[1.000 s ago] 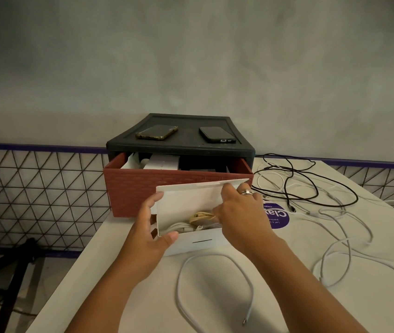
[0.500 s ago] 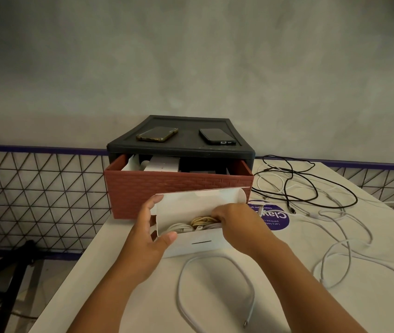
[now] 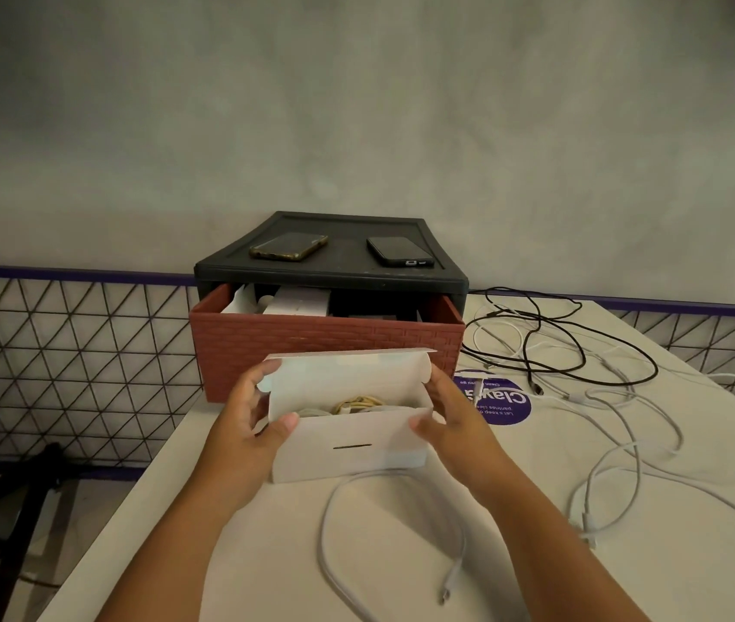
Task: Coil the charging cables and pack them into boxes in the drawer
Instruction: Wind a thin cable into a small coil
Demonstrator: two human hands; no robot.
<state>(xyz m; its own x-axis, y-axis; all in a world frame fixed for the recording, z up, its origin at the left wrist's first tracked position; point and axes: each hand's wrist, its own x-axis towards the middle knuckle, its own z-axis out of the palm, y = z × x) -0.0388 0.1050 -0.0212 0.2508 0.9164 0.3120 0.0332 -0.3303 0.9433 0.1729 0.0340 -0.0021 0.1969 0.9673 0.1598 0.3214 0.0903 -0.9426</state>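
The white box (image 3: 347, 446) sits on the surface (image 3: 267, 554), just before the red-brown drawer (image 3: 325, 343), with its lid raised. Inside lie coiled cables (image 3: 356, 404), one yellowish; how many there are I cannot tell. The left hand (image 3: 249, 424) grips the box's end at 9 o'clock, and the right hand (image 3: 451, 424) grips the end at 3 o'clock. Both thumbs are on the front wall.

At 6 o'clock from the box a loose white cable (image 3: 392, 531) curls. At 2 o'clock lies a tangle of black and white cables (image 3: 558, 352), beside a purple sticker (image 3: 505, 404). At 12 o'clock two phones (image 3: 288, 246) rest on the dark cabinet (image 3: 330, 276).
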